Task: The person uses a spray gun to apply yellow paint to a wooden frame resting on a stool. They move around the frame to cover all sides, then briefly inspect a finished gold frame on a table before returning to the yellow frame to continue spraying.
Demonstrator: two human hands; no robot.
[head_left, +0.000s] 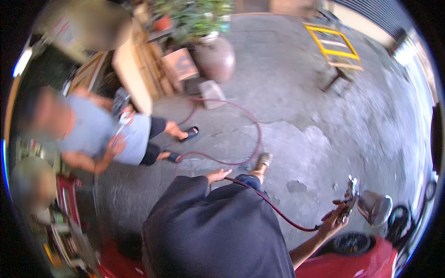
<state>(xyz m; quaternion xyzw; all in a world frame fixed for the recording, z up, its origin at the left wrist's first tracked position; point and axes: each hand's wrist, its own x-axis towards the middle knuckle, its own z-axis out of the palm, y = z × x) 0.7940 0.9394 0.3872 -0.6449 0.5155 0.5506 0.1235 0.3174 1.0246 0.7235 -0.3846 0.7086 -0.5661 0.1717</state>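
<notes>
At the lower right, my right hand point(334, 218) is closed around the handle of a metal spray gun point(352, 192), which has a shiny silver cup point(374, 208) at its side. A dark red hose point(278, 211) runs from the gun's handle across the front of my body to my left hand point(218, 175). My left hand holds the hose near my waist, with its fingers partly seen. Beyond it, the hose lies in a wide loop over the floor.
At left, a person in a grey shirt point(92, 127) holds something with both hands. A yellow frame point(327, 28) rests on a stand at far right. A large round pot point(214, 59), a cardboard box point(180, 64) and a grey block point(212, 94) stand far off. Red bodywork point(371, 262) is below my right arm.
</notes>
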